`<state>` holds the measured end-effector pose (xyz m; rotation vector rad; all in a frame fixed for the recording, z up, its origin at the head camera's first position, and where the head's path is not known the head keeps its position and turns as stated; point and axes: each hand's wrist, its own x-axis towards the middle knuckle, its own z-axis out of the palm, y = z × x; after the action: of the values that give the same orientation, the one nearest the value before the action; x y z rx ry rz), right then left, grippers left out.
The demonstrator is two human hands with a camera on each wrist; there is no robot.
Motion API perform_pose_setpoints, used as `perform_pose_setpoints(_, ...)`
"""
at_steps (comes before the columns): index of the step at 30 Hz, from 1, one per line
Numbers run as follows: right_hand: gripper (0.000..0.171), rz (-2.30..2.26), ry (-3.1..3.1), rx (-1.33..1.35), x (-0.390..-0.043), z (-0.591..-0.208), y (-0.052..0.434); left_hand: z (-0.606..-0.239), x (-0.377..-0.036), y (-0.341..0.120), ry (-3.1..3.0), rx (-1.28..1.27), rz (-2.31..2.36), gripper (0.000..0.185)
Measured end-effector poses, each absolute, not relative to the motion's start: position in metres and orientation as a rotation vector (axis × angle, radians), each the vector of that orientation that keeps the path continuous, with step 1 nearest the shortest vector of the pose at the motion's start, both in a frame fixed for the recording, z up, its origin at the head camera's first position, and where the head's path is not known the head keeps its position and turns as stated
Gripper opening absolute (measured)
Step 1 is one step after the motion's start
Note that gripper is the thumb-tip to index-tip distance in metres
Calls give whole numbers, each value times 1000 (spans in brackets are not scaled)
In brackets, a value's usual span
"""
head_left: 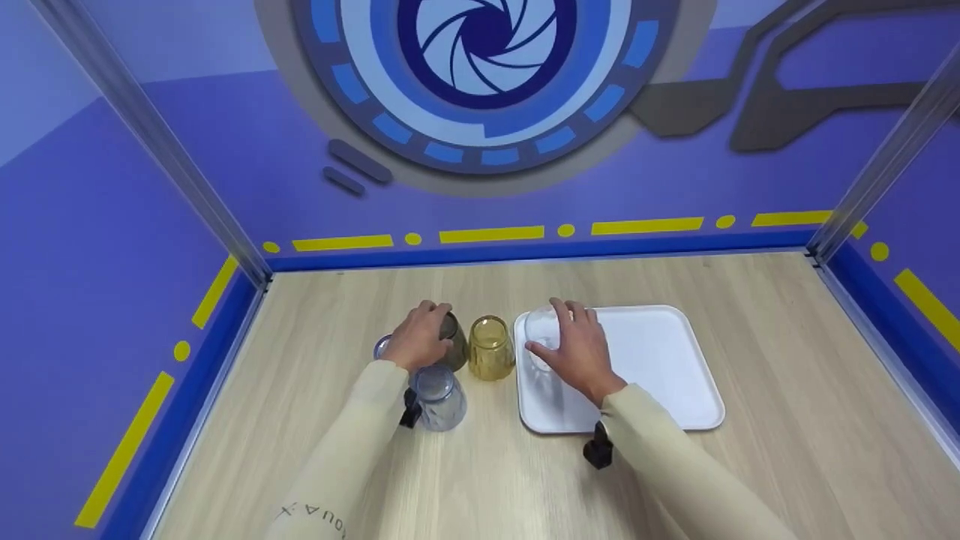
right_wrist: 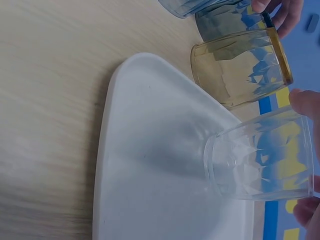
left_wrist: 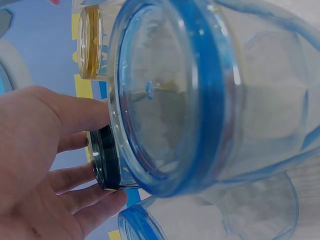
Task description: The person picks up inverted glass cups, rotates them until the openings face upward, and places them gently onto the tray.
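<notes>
Right hand (head_left: 579, 352) wraps fingers round a clear faceted glass (head_left: 541, 330), which stands upright with its base on the near-left part of the white tray (head_left: 660, 360) on the wooden table (head_left: 787, 390). Left hand (head_left: 417, 337) curls over the top of a dark smoky glass (head_left: 454, 341) on the table left of the tray, fingertips on its rim. An amber glass (head_left: 490, 346) sits between the dark one and the tray; a blue-tinted glass (head_left: 439, 397) stands nearer by the left wrist, another blue glass (head_left: 382, 346) partly hidden behind that hand
</notes>
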<state>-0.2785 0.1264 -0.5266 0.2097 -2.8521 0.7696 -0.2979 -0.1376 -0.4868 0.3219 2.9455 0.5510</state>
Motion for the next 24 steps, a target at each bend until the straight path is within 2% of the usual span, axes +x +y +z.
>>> perform_pose_setpoints(24,82,781,-2873,211,-279,-527,126,-474,-293,-141,2979,349,550,56)
